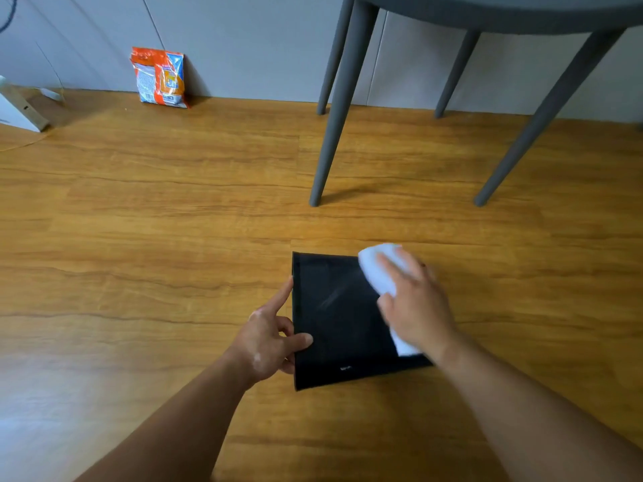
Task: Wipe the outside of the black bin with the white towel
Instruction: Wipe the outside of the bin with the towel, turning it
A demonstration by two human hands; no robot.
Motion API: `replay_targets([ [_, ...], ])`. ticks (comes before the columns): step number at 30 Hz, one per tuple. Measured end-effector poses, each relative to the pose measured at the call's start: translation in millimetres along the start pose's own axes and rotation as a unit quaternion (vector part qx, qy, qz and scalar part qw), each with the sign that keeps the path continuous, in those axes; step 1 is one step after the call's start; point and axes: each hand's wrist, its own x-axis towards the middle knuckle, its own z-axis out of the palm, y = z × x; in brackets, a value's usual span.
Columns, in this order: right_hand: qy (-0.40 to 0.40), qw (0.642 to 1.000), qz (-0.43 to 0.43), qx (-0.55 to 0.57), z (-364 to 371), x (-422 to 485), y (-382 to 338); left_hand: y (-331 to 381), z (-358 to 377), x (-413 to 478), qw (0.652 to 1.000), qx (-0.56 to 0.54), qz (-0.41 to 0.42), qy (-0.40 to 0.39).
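"Head view, quick one. Where's the black bin [341,325]?"

"On its side on the wooden floor [174,238], one broad flat face turned up, near the person. Grey furniture legs [334,133] stand behind it, well apart."

"Left grip [268,339]?"

"Closed on the bin's left edge. The thumb is on the top face, the forefinger lies straight along the edge, and the other fingers curl at the side. I judge it's bracing the bin."

"Right grip [417,304]?"

"Holding the white towel [369,262], bunched. Fingers are draped over it, the thumb is at its near side, and it's pressed onto the far right part of the upturned face. Towel shows past the fingertips and again by the wrist. The hand is motion-blurred, so finger detail is soft."

"Progress?"

"Mid-task, I'd say. The wipe is on this one face, and a faint pale streak crosses the middle of it. Could be a wipe mark or glare, can't tell which."

"What's left?"

"The rest of this face toward the left edge, by my guess. Then the other outer walls. The side against the floor is hidden and can't be reached without turning the bin. Nothing shows whether any other side is already clean."

"Anything else?"

"An orange packet [160,78] leans on the wall at far left. It's no part of the task."
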Motion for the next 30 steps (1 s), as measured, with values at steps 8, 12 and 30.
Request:
replay_targets([
  [8, -0.016, 1.000, -0.024, 0.011, 3, -12, -45, 2, 2, 1, 1.000, 0.016, -0.002, 0.009],
  [12, -0.055, 0.982, -0.181, 0.031, 12, -60, -89, -1, 2, 0, 0.999, 0.033, -0.002, 0.007],
  [30, -0.038, 0.986, -0.155, 0.039, 14, -56, -92, 1, 1, -2, 0.999, 0.051, 0.008, 0.014],
])
